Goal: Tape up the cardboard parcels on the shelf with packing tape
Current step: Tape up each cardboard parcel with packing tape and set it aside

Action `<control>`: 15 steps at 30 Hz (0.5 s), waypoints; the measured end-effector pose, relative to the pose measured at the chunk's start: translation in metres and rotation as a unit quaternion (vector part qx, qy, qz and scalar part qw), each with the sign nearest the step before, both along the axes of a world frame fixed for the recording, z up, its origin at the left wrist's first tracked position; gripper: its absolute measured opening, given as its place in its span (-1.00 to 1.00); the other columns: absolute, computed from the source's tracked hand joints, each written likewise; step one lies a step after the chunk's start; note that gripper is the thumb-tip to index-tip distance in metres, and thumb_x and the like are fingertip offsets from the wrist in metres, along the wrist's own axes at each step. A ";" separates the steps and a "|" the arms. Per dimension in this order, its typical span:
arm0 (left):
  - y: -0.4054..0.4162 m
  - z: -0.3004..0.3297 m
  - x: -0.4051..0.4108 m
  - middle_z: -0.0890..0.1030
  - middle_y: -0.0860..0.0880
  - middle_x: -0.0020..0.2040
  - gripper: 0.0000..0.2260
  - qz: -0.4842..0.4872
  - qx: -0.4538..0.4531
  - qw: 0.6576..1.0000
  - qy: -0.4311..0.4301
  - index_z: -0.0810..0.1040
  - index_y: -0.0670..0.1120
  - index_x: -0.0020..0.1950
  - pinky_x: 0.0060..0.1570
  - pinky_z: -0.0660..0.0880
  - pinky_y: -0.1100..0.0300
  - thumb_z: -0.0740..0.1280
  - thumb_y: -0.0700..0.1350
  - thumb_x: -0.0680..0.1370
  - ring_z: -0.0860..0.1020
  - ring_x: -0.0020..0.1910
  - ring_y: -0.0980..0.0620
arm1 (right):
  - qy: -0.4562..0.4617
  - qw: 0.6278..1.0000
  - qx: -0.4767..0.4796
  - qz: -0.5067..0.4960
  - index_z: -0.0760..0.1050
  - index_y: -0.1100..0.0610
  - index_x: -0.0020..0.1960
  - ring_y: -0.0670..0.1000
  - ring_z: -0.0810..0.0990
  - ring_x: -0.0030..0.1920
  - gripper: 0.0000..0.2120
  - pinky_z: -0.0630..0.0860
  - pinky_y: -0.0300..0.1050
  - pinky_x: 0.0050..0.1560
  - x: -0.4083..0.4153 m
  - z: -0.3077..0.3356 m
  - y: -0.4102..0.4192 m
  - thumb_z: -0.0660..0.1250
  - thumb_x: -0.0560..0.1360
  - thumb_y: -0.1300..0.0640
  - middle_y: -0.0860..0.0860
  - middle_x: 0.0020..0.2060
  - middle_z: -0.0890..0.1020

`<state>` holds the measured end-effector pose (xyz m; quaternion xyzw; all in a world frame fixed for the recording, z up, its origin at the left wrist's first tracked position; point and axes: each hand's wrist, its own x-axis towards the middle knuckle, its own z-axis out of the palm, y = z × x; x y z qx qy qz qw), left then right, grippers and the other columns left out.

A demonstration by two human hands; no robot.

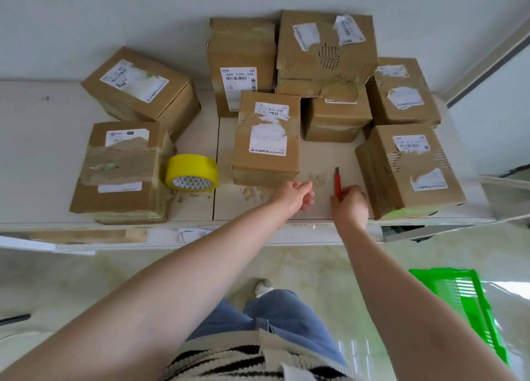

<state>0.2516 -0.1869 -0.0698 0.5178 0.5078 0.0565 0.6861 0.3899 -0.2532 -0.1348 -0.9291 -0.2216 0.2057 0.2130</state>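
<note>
So the shelf [43, 157] runs across the middle of the frame and it's loaded with cardboard parcels, most with torn white labels. One parcel [265, 139] sits dead centre, and the left hand [295, 195] is just below its lower right corner, fingers loosely curled, holding nothing, hovering over bare shelf. Can't tell if it's touching the surface.

The right hand [351, 207] is right of centre, fingers wrapped round the lower end of a red cutter [337, 184], which points up the frame with its blade tip out. Just right of that hand is another parcel [410, 171], tilted a bit, with its lower edge at the shelf's front.

The yellow tape roll [191, 172] stands on the shelf left of centre, leaning up against a taped parcel [120, 171] at the left, well apart from both hands. More parcels are stacked along the wall at the top of the frame.

Lower right there's a green crate [470, 303] on the floor.
</note>
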 end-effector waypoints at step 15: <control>0.056 0.039 -0.049 0.49 -0.09 0.22 -0.74 0.238 0.301 0.919 0.092 0.51 -0.12 0.25 0.13 0.47 0.13 0.31 -0.02 0.62 0.52 0.15 -0.04 | 0.126 0.970 0.206 0.027 0.46 0.12 0.09 0.06 0.51 -0.18 -0.87 0.44 -0.07 -0.23 -0.055 0.092 0.074 0.16 0.64 0.13 0.07 -0.11 0.58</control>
